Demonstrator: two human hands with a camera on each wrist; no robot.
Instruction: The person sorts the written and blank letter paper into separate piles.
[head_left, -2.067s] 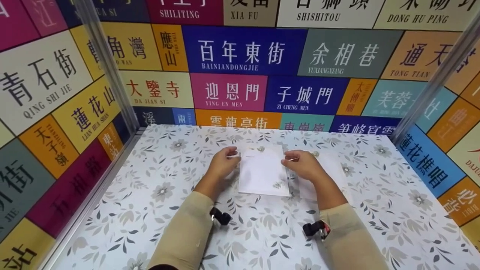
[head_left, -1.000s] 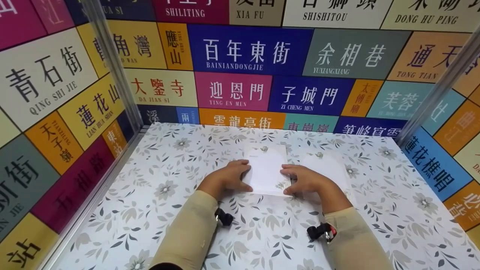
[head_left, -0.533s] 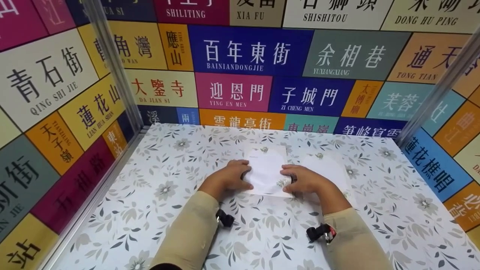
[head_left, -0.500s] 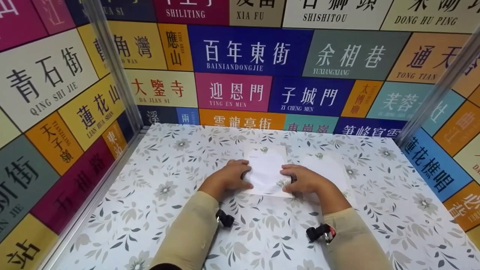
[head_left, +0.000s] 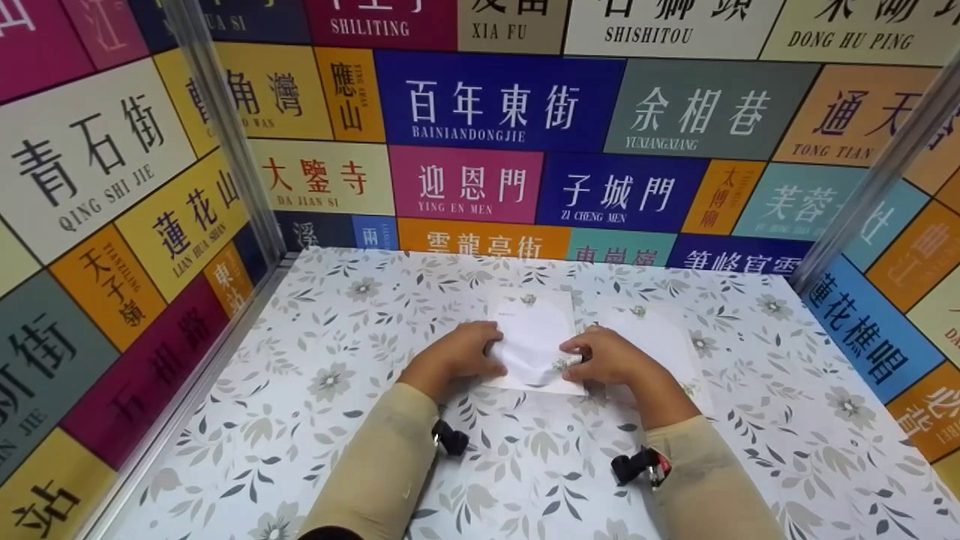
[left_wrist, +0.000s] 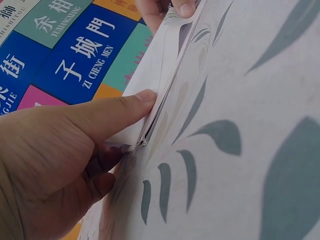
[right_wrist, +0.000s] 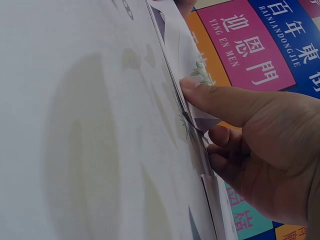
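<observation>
A sheet of floral letter paper lies on a thin stack between both hands, its near part bowed upward. My left hand pinches the sheet's left side, thumb on top and fingers curled by the edge. In the left wrist view, the left thumb presses near the layered paper edges. My right hand pinches the right side near the printed flowers. The right wrist view shows the right thumb on the lifted paper, with the other fingers curled below.
Another floral sheet lies just right of the stack, partly behind the right hand. A white cloth with grey leaves covers the table. Walls of coloured name panels stand at the back and sides, with metal posts at the corners.
Both hands have come down from the sheet's upper sides to its lower sides, and the sheet lies lower. In the last half second, the right fingers drew together and the paper bowed more.
</observation>
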